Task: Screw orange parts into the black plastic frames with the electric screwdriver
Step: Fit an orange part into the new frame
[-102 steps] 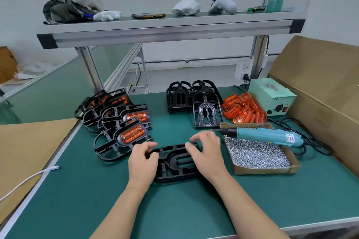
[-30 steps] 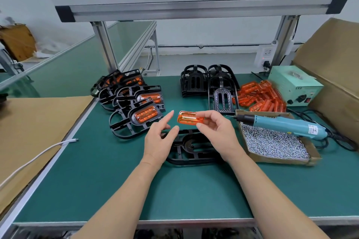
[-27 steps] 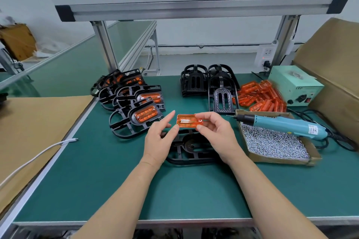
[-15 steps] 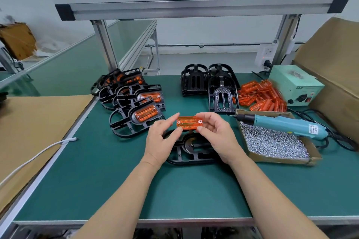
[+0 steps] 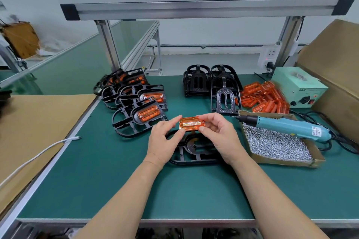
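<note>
An orange part (image 5: 191, 124) is held in the air between both hands. My left hand (image 5: 165, 139) pinches its left end and my right hand (image 5: 219, 134) pinches its right end. Just below it, a black plastic frame (image 5: 194, 151) lies flat on the green mat, partly hidden by both hands. The blue electric screwdriver (image 5: 285, 127) rests across a cardboard box of screws (image 5: 275, 145) to the right. A heap of loose orange parts (image 5: 262, 99) lies behind that box.
Finished frames with orange parts (image 5: 136, 101) are piled at the left. Bare black frames (image 5: 211, 83) stand at the back centre. A green power supply (image 5: 299, 89) and a large cardboard box (image 5: 338, 75) sit at the right. A white cable (image 5: 38, 155) crosses the left edge.
My right hand brought an orange part over the black frame. My left hand, open a second ago, has closed its fingers on the part's left end, and the part has turned to face me.
</note>
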Demonstrator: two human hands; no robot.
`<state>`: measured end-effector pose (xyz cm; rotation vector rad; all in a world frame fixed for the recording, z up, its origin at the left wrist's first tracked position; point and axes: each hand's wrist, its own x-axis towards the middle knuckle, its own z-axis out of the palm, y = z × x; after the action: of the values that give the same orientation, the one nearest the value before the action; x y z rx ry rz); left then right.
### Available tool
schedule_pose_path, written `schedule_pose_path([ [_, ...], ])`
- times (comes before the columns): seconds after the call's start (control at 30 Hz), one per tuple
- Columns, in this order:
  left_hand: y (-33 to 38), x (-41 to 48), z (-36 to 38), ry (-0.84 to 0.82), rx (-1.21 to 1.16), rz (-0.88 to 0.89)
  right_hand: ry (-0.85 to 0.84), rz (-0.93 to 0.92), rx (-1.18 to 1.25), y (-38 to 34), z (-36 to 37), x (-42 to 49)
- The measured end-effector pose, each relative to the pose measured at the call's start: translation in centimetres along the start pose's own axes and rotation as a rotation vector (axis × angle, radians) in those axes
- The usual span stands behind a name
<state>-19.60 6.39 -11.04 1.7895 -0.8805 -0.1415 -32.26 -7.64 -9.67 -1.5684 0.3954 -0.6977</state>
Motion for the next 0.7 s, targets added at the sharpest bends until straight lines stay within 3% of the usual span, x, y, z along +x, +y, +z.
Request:
schedule_pose_path([
  [0.7, 0.2, 0.0, 0.0, 0.019, -0.065, -0.058, 0.073, 0.042, 0.037, -0.3, -1.0, 0.0],
])
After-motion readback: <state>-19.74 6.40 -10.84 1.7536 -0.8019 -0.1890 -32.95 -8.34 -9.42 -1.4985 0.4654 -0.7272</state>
